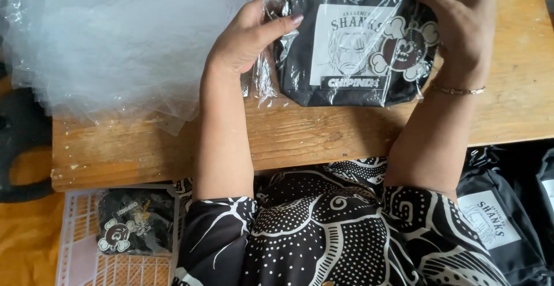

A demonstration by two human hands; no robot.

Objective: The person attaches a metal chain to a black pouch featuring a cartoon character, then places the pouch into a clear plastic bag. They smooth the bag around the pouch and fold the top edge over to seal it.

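Note:
A black pouch (323, 49) with a white printed panel and a skull-shaped charm sits inside a clear plastic bag (265, 84) on the wooden table (323, 136). My left hand (248, 35) grips the bag's left side, thumb laid across the plastic. At the bag's right upper corner, my right hand (464, 23), wearing a thin bracelet, holds the pouch through the plastic. The pouch's top edge is cut off by the frame.
A stack of clear plastic bags (115, 43) covers the table's left half. Below the table's left end, a small bagged black charm item (135, 219) lies on a pale mesh crate (75, 245). More black pouches (502, 217) lie at lower right.

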